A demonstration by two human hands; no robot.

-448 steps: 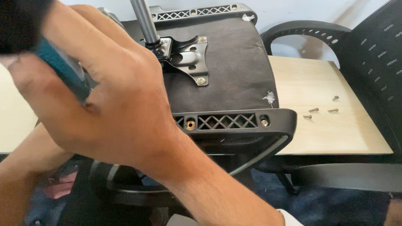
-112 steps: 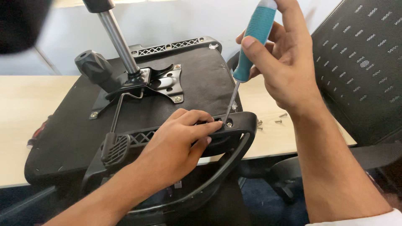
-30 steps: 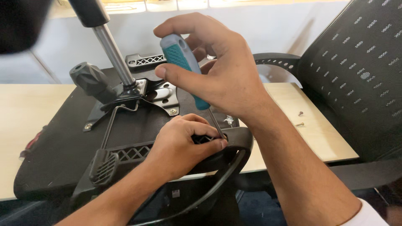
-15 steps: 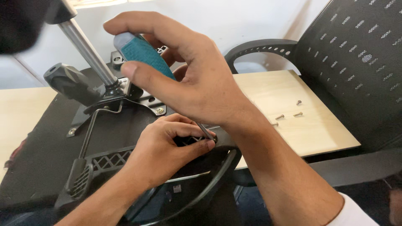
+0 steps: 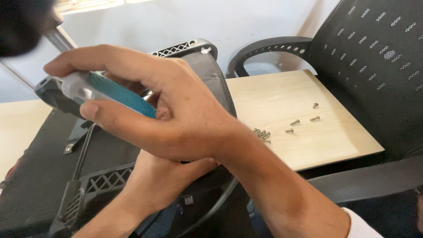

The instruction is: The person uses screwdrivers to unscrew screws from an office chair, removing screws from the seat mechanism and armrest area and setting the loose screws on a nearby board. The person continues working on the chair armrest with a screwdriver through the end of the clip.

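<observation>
While I watch from the head camera, the hands stack up over the seat, right above left.

Right hand: my right hand is wrapped tight round the screwdriver, fingers over the top, thumb under it.
Screwdriver: teal handle with a pale cap, lying nearly level, cap end to the left. I see no shaft; the palm hides it.
Left hand: my left hand sits right under the right one, down on the near edge of the seat. Fingers curl in, but the right hand covers them, so I cannot tell what they hold, if anything.
Seat: upturned black chair seat lying on the table, underside up, lattice plastic rim at the near edge and another at the far edge.
Armrest: black curved armrest loops below the left hand, at the seat's near edge.
Lever: black knob and thin rod on the left, partly behind the screwdriver.
Column: grey metal column rises top left, blurred.
Table: light wood table, bare part to the right of the seat.
Screws: loose screws on the table just right of my right wrist, a few more scattered further right.
Second chair: black mesh chair at the right, its armrest arching behind the table.
</observation>
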